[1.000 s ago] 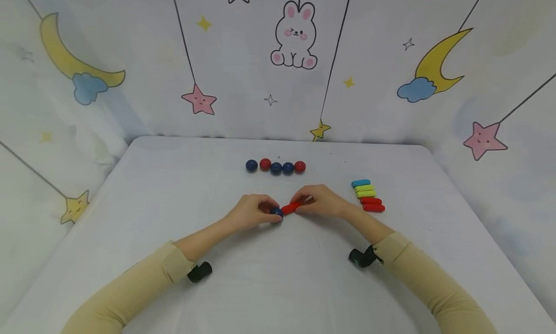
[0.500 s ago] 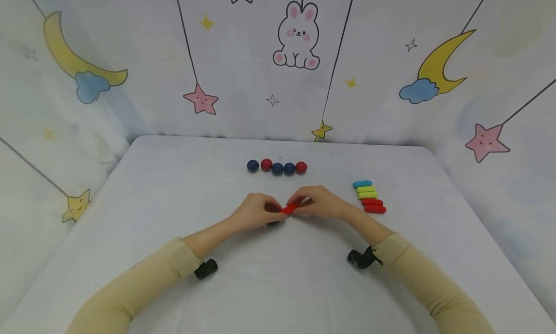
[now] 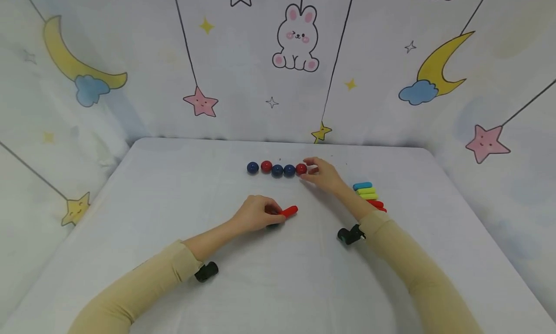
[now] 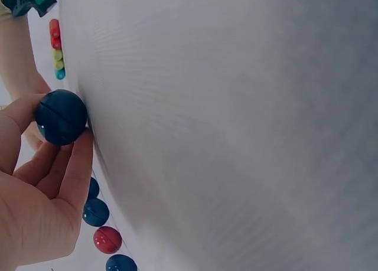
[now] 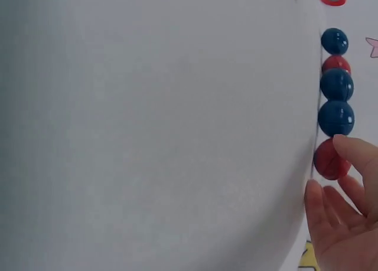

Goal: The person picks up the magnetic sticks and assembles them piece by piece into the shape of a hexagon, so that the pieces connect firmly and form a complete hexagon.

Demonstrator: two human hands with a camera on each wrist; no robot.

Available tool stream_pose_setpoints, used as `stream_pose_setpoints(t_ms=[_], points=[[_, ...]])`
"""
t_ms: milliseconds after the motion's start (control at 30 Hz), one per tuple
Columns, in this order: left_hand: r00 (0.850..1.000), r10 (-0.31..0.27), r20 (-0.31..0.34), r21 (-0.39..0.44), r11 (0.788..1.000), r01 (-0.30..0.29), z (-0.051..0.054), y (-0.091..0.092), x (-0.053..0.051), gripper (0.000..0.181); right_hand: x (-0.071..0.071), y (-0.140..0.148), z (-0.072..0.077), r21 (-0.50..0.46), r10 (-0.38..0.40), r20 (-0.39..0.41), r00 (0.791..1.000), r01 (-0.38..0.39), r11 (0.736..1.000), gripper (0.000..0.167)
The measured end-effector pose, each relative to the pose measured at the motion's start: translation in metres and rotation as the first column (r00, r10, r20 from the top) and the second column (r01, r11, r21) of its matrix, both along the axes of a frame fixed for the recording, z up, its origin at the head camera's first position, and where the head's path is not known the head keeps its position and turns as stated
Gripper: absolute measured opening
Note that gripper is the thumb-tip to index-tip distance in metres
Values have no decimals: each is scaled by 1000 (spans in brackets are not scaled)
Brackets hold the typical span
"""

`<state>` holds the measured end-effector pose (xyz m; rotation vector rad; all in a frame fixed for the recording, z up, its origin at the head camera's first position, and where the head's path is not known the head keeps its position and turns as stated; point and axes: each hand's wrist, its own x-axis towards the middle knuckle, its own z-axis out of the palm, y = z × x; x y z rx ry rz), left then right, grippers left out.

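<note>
Blue ball below center of the head view, pinched in left grip, red stick poking out. Right grip apart, at red ball near center; might roll off across the counter if bumped lopsided.

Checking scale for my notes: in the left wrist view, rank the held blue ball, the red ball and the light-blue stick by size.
1. Held blue ball
2. Red ball
3. Light-blue stick
Nearness to the camera likely enlarges the first.
</note>
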<state>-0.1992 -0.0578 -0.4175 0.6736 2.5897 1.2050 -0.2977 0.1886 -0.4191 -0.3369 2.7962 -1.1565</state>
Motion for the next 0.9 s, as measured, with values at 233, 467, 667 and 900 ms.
stream_pose_setpoints(t_ms=[233,467,667,900], points=[[1000,-7,0,15,1000,7,-3,1,0,16,3,0,0,39,27,32,999,-28,999,45],[1000,3,4,7,1000,-3,-1,-1,0,16,28,11,-3,8,129,94,987,-131,991,44],[1000,3,-1,1,1000,-3,-1,0,0,16,54,15,-3,-49,219,115,969,-215,975,42],[1000,2,2,5,1000,-2,-2,1,1,15,71,15,-2,-55,262,122,957,-257,965,41]])
